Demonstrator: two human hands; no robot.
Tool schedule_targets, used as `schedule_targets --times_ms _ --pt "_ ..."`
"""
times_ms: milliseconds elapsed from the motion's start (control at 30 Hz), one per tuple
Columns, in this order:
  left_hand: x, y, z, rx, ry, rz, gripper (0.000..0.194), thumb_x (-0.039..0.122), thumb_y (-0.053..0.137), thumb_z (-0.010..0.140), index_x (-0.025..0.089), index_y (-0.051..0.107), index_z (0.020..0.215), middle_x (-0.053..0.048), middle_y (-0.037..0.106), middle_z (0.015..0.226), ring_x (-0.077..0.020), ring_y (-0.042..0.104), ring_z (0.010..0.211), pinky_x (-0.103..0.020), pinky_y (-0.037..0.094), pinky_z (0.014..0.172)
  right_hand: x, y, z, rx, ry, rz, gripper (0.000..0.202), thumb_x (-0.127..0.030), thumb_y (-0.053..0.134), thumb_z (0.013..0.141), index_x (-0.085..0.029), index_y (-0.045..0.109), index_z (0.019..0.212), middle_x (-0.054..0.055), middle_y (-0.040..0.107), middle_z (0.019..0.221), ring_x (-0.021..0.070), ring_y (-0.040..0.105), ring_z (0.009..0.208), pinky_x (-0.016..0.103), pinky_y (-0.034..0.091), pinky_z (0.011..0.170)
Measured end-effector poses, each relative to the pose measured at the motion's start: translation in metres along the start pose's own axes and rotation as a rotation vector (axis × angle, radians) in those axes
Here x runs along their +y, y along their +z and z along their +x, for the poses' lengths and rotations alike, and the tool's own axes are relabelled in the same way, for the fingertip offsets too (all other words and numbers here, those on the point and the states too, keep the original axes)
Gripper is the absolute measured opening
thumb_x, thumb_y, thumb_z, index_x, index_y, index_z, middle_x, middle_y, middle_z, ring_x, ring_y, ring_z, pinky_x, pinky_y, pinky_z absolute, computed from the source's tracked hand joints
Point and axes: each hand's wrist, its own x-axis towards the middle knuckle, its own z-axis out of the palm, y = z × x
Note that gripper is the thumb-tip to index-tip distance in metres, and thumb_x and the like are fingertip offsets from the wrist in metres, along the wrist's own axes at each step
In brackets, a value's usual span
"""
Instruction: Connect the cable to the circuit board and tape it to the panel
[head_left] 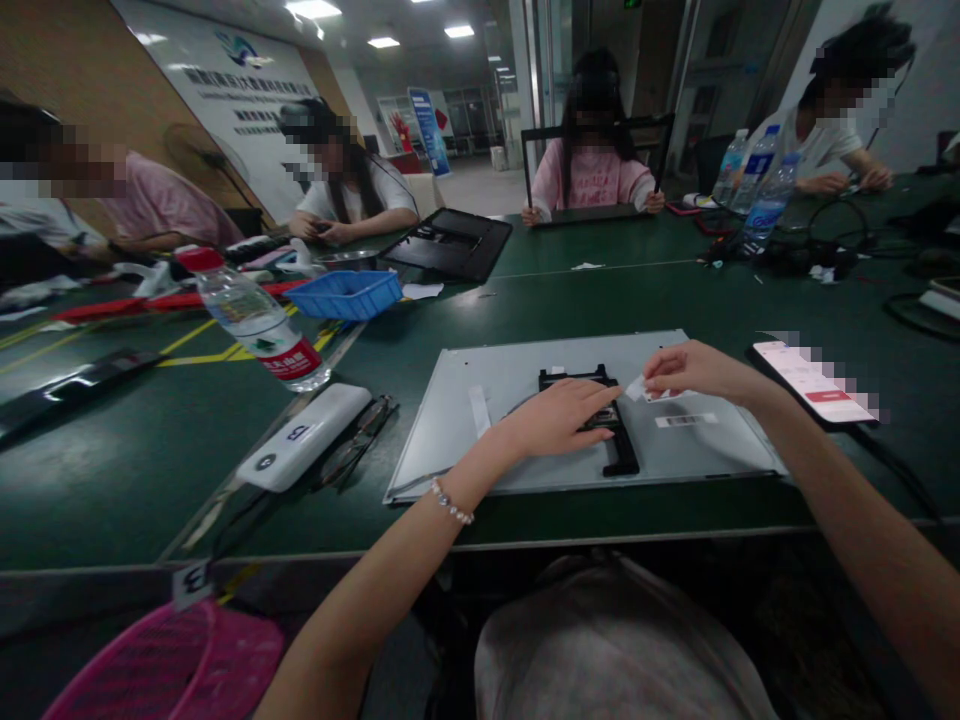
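Note:
A flat silver-grey panel with a barcode label lies on the table in front of me. On its middle sits a black plastic frame. My left hand, a beaded bracelet at its wrist, rests over this frame with the fingers stretched out, hiding part of it. Just to the right, my right hand is closed in a pinch on a small white piece of tape above the panel. A white strip lies on the panel's left part.
Left of the panel are eyeglasses, a white power bank, a water bottle and a blue tray. A lit phone lies on the right. Opposite, a person holds a black frame; other people sit around the table.

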Motion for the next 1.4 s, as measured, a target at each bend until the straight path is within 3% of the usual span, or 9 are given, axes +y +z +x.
schedule_targets --times_ms 167,333,533,867,1100,1400 --pt "0.0 0.0 0.002 0.01 -0.043 0.034 0.051 0.038 0.041 0.096 0.015 0.034 0.141 -0.015 0.051 0.133 -0.0248 0.045 0.125 -0.042 0.033 0.105 -0.003 0.012 0.001 -0.114 0.09 0.175 0.031 -0.039 0.074 0.071 -0.016 0.064 0.091 0.008 0.072 0.081 0.0184 0.069 0.078 0.027 0.055 0.065" --pt "0.001 -0.002 0.002 0.041 -0.046 0.068 0.047 0.036 0.04 0.097 0.016 0.037 0.139 -0.013 0.05 0.133 -0.0239 0.046 0.123 -0.04 0.034 0.105 -0.004 0.015 0.0 -0.154 0.104 0.205 0.037 -0.035 0.075 0.071 -0.018 0.061 0.101 0.007 0.073 0.082 0.017 0.069 0.077 0.025 0.055 0.064" --pt "-0.001 0.003 0.003 0.017 0.053 0.067 0.035 0.031 0.046 0.094 0.017 0.051 0.126 -0.012 0.052 0.128 -0.0232 0.046 0.121 -0.039 0.037 0.103 -0.004 0.02 0.001 -0.2 0.094 0.182 0.039 -0.033 0.073 0.072 -0.017 0.058 0.104 0.007 0.073 0.079 0.0172 0.07 0.075 0.021 0.053 0.059" --pt "-0.001 0.005 0.005 0.034 0.068 0.048 0.029 0.03 0.048 0.094 0.016 0.057 0.117 -0.013 0.055 0.125 -0.023 0.047 0.121 -0.039 0.036 0.106 -0.002 0.026 0.002 -0.221 0.079 0.106 0.037 -0.039 0.071 0.074 -0.017 0.058 0.1 0.009 0.073 0.082 0.0178 0.07 0.074 0.021 0.05 0.055" --pt "0.0 0.006 0.004 0.034 0.041 0.048 0.027 0.028 0.049 0.093 0.017 0.056 0.117 -0.012 0.053 0.127 -0.0221 0.048 0.121 -0.039 0.036 0.105 -0.003 0.028 0.003 -0.179 -0.02 -0.02 0.035 -0.048 0.064 0.077 -0.015 0.064 0.09 0.002 0.065 0.063 0.0105 0.056 0.05 0.023 0.043 0.051" --pt "0.001 0.005 0.004 0.03 0.04 0.05 0.027 0.027 0.048 0.093 0.018 0.056 0.117 -0.011 0.055 0.125 -0.0215 0.049 0.12 -0.038 0.037 0.104 -0.003 0.032 0.004 -0.242 -0.021 -0.091 0.033 -0.037 0.063 0.074 -0.014 0.069 0.098 0.001 0.063 0.061 0.0095 0.049 0.047 0.023 0.036 0.045"
